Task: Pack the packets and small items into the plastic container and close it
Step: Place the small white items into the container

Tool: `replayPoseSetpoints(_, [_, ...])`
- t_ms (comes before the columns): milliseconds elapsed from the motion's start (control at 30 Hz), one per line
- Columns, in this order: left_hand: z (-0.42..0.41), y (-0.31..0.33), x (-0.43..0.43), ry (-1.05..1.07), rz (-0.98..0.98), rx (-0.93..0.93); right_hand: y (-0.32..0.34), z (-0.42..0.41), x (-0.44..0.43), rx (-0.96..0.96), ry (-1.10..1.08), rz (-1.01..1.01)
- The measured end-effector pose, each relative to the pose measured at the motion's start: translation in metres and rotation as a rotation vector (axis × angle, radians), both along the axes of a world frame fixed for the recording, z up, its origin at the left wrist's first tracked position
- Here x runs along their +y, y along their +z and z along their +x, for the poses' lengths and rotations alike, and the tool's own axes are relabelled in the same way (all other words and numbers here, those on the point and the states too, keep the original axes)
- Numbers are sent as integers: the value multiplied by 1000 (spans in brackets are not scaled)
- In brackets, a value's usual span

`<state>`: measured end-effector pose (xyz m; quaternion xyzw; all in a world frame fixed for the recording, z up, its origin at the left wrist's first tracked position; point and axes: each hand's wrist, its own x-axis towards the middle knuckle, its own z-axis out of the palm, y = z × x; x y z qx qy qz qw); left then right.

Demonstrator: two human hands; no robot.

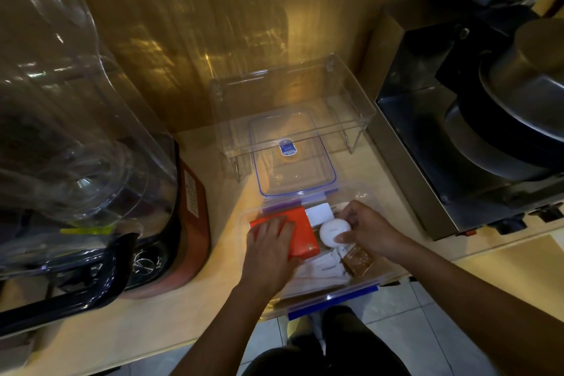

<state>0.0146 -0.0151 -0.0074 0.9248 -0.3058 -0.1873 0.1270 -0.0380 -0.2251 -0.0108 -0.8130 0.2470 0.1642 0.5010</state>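
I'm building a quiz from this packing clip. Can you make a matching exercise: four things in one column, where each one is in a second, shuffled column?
Things:
1. orange packet
2. white round item
3. lid
4. brown packet

Places:
A. lying off the container, behind it on the counter
B. under the left hand
C. in the container, below the right hand
D. pinched in the right hand's fingers

Pairs: 1-B, 2-D, 3-A, 4-C

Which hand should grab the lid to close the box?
Probably the left hand. It only rests flat on the orange packet, so it looks free to reach the lid lying behind the container. The right hand is busy holding the round white item.
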Motion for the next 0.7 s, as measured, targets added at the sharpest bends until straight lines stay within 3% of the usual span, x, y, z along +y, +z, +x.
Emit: replayPoseSetpoints(700, [1,-5,8,-81,85,-19,-6,5,11,80,190,-235])
